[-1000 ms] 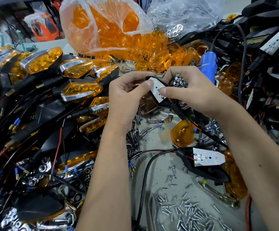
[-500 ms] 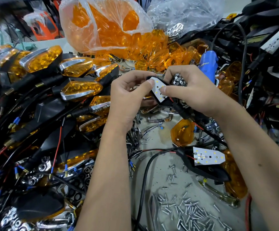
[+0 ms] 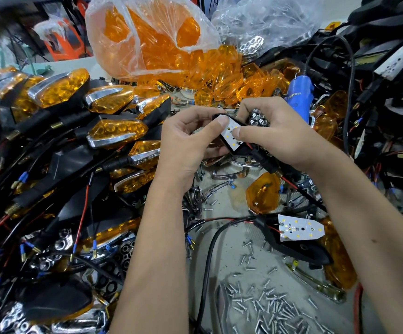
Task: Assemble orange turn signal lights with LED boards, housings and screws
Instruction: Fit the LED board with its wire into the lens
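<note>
- The left hand [image 3: 186,143] and right hand [image 3: 275,136] are closed together on one small part held above the cluttered table [image 3: 222,239]: a black plastic housing [image 3: 240,150] with a white flat LED board [image 3: 231,136] seated in its open face.
- The left thumb presses the board's upper end, the right thumb its middle; the other fingers cup the shell from behind.
- The right hand also holds a chrome honeycomb reflector [image 3: 258,119] against its fingers.
- The assembly looks light and stiff. The thin board is likely the fragile part, so pressure belongs on its bare edges, not on the yellow LED dots.
- The smooth shell may slip; gripping its sides seems safest.
- A black sleeved lead [image 3: 268,163] runs from the housing down to the right, and pulling it could strain the solder joints.
- Below lies a second white LED board on a black housing [image 3: 301,229], beside a loose orange translucent lens [image 3: 263,194].
- Small silver screws [image 3: 268,307] lie scattered near the front edge.
</note>
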